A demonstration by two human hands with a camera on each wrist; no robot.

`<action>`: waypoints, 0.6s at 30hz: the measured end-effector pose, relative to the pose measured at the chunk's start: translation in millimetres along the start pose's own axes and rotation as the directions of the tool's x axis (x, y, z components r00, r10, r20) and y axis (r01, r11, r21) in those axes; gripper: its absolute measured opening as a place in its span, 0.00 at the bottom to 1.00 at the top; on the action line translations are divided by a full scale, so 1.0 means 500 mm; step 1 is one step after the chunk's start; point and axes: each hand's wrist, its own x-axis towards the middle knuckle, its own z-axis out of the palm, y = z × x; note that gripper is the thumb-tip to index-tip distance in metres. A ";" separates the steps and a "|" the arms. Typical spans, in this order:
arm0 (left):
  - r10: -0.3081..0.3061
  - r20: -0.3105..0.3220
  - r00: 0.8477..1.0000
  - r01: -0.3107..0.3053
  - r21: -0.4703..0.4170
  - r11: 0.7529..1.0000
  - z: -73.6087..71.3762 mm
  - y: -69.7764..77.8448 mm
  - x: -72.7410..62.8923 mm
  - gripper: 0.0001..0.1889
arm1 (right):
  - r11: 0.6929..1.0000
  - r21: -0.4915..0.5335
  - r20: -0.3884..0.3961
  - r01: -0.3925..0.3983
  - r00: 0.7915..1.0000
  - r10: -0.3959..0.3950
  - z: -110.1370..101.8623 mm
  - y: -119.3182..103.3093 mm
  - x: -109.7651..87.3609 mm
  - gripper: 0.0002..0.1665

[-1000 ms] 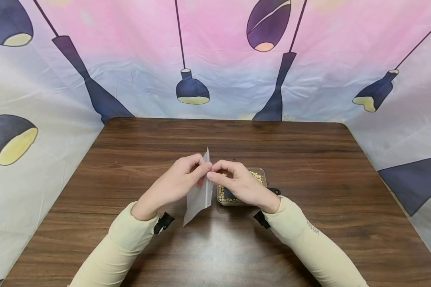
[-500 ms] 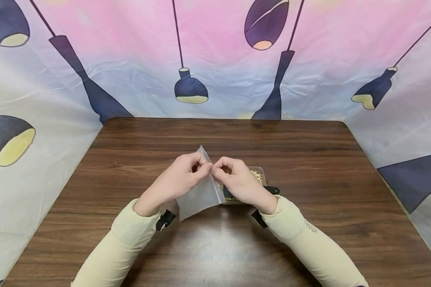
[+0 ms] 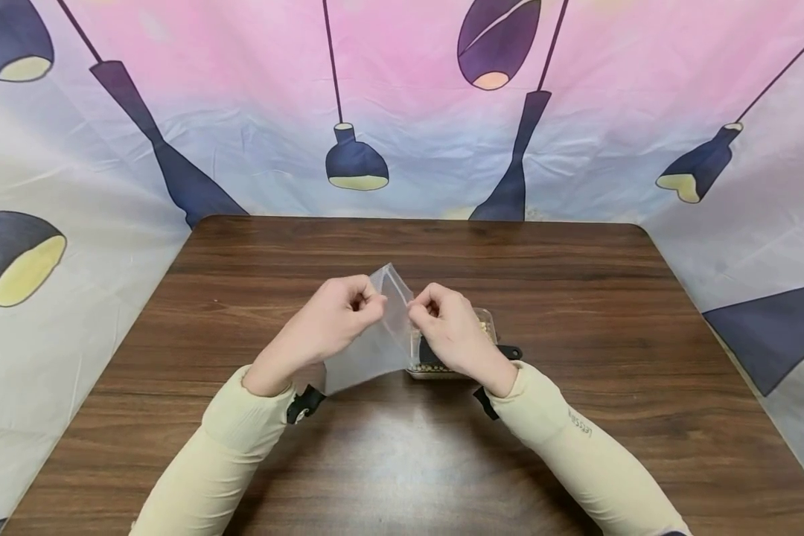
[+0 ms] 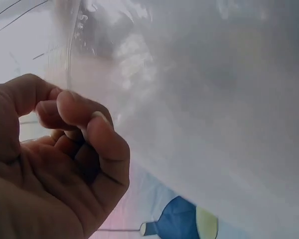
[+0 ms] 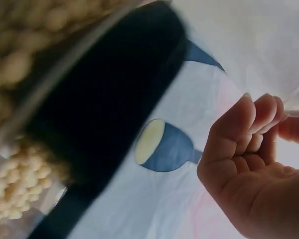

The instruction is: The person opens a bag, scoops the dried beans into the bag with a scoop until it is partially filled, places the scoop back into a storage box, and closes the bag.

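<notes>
Left hand [image 3: 328, 316] and right hand [image 3: 454, 331] pinching a clear bag [image 3: 368, 359] by its mouth
It hangs just beside the bean tub [image 3: 442, 375] with the black scoop [image 3: 505, 351]. I'd ease both sides apart evenly so neither edge slips.

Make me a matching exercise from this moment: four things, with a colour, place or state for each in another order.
1. plastic bag
2. beans
3. utensil
4. table

A. dark brown, wood-grained
B. pale yellow, in a clear container
C. pinched by the left hand and right hand
D. black, its handle reaching past the container's rim

Pairs: 1-C, 2-B, 3-D, 4-A
</notes>
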 end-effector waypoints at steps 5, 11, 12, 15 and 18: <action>-0.060 -0.045 0.997 0.058 -0.048 0.997 -0.022 0.002 -0.004 0.12 | 0.998 0.054 -0.034 -0.037 0.999 0.039 -0.007 0.005 0.002 0.02; -0.092 -0.024 0.995 0.091 -0.060 0.994 -0.025 -0.002 -0.009 0.13 | 0.999 0.001 -0.058 0.050 0.997 -0.050 -0.008 0.011 -0.002 0.07; -0.092 -0.025 0.995 0.091 -0.064 0.994 -0.025 -0.001 -0.010 0.13 | 0.998 -0.023 -0.058 0.063 0.996 -0.064 -0.009 0.012 -0.003 0.07; -0.084 -0.027 0.996 0.082 -0.071 0.994 -0.023 0.000 -0.012 0.13 | 0.994 -0.081 -0.043 0.069 0.996 -0.072 -0.012 0.013 -0.006 0.11; -0.079 -0.031 0.996 0.076 -0.072 0.994 -0.020 0.002 -0.013 0.12 | 0.994 -0.097 -0.019 0.056 0.998 -0.058 -0.015 0.010 -0.008 0.13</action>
